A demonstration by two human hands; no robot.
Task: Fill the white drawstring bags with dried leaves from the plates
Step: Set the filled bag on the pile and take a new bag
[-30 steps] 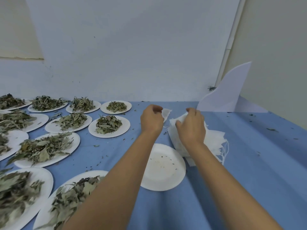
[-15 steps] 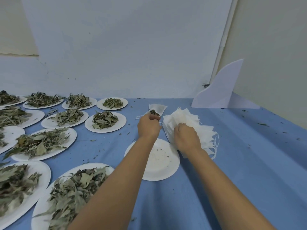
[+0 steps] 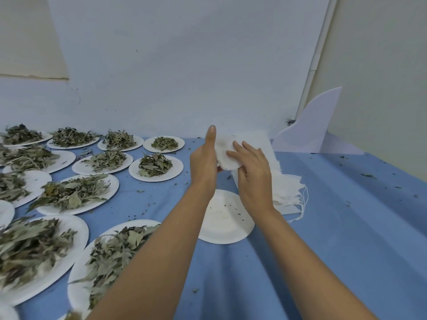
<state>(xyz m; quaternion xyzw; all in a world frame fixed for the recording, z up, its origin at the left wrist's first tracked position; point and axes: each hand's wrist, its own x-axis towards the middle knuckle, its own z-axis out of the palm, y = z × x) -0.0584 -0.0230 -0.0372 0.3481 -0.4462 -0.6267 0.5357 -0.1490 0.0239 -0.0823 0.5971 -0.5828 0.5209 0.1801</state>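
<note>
Above the blue table, my left hand (image 3: 203, 162) holds a small white drawstring bag (image 3: 224, 159), thumb pointing straight up along its left edge. My right hand (image 3: 253, 172) lies on the bag's front with its fingers straight and spread. A taller white piece (image 3: 256, 140) rises behind the bag. A stack of flat white bags (image 3: 287, 189) with loose strings lies to the right. Beneath my hands is an empty white plate (image 3: 227, 224) with only crumbs on it. The nearest leaf-filled plates (image 3: 155, 166) (image 3: 108, 257) are to the left.
Several more white plates heaped with dried leaves (image 3: 74, 195) cover the left half of the table, back to the wall. A white curved board (image 3: 309, 132) stands at the back right corner. Leaf crumbs dot the blue cloth (image 3: 346, 227) on the right.
Both hands have lifted off the table: the left brought the small bag up from the back, and the right left the stack and now lies flat on that bag.
</note>
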